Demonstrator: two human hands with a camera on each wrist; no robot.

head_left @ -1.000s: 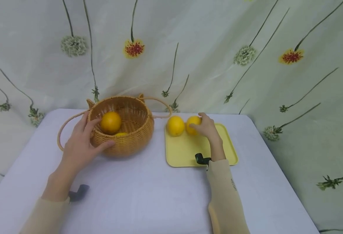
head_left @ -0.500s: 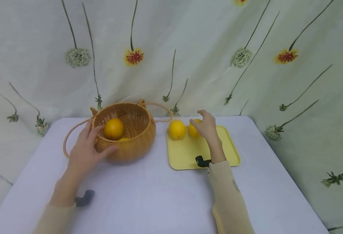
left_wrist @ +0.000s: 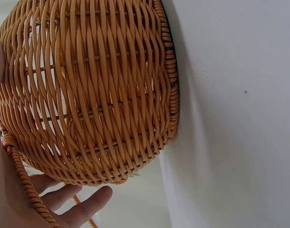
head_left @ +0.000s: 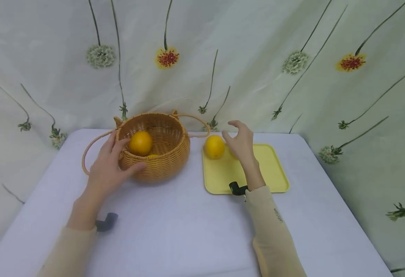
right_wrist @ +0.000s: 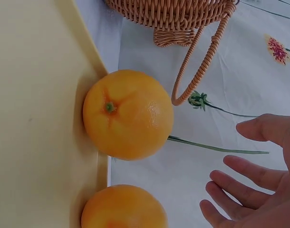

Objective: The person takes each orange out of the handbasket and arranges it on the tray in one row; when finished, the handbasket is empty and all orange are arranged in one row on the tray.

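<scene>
A round wicker basket (head_left: pixel 164 163) with two thin handles stands at the back left of the table. One orange (head_left: pixel 141 143) shows inside it, with part of another below. My left hand (head_left: pixel 107 169) rests against the basket's left side, thumb in front and fingers spread along the side; a handle crosses the palm in the left wrist view. My right hand (head_left: pixel 241 143) hovers over the yellow tray (head_left: pixel 268 169), fingers apart and holding nothing. Beneath it, one orange (head_left: pixel 214 147) sits at the tray's back left corner; a second orange (right_wrist: pixel 123 211) beside it is mostly hidden by the hand in the head view.
A white-covered table (head_left: pixel 175 231) bears the basket and tray. Directly behind it hangs a pale cloth (head_left: pixel 251 57) printed with flowers. The basket's right handle (head_left: pixel 197 120) reaches out toward the tray. Each wrist carries a dark camera mount (head_left: pixel 238 188).
My right hand has lifted a little off the second orange and moved slightly left. The left hand stays at the basket. The head view has shifted slightly.
</scene>
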